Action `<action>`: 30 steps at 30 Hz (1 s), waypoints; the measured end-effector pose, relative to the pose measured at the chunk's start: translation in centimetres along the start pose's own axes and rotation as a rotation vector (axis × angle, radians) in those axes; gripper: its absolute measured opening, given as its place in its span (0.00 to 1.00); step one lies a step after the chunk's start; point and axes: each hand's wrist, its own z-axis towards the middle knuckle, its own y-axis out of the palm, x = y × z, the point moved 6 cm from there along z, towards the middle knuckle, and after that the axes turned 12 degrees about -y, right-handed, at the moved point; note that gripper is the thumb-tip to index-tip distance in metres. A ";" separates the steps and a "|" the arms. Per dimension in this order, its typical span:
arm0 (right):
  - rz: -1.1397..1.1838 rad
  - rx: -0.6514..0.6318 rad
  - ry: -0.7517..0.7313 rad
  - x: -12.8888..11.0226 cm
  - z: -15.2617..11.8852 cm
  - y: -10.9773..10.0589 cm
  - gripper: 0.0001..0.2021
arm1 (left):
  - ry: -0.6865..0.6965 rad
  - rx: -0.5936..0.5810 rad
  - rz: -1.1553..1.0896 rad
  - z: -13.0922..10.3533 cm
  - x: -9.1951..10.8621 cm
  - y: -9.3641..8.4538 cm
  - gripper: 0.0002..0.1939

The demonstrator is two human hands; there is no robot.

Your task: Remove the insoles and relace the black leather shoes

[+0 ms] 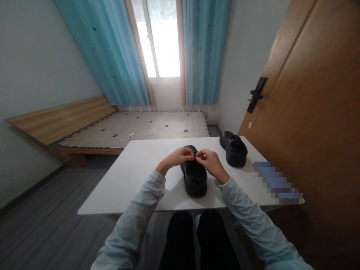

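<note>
A black lace-up shoe [195, 182] stands on the white table in front of me, its heel toward me and its toe pointing away. Over its lacing my left hand [181, 155] is closed in a pinch on the shoelace. From the other side my right hand [208, 160] pinches the lace too, its fingertips almost meeting those of the left. The thin lace itself is hard to make out between the fingers. A second black shoe [236, 153], with laces across its top, rests farther right near the table's far corner.
The white table [126, 183] spans the space before my knees. On its right edge lies a blurred-out bluish item [277, 182]. Beyond stands a bed [157, 125] with a small white object [131, 136] on it. A wooden door [317, 112] is close on the right.
</note>
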 end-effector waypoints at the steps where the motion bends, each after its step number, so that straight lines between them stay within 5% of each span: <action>1: -0.001 -0.024 -0.006 0.0 0.2 0.0 0.03 | 0.015 0.045 0.036 -0.1 0.2 -0.1 0.06; 6: 0.022 -0.194 0.023 0.1 0.8 0.0 0.03 | 0.062 0.202 0.196 -0.9 1.0 -0.5 0.04; 15: -0.037 -0.356 -0.007 0.1 1.0 -1.4 0.00 | 0.037 0.248 0.309 -1.4 0.0 -0.9 0.04; 30: 0.113 -0.272 0.033 1.1 0.4 -0.6 0.12 | -0.013 0.247 0.199 -1.8 -0.2 -0.7 0.06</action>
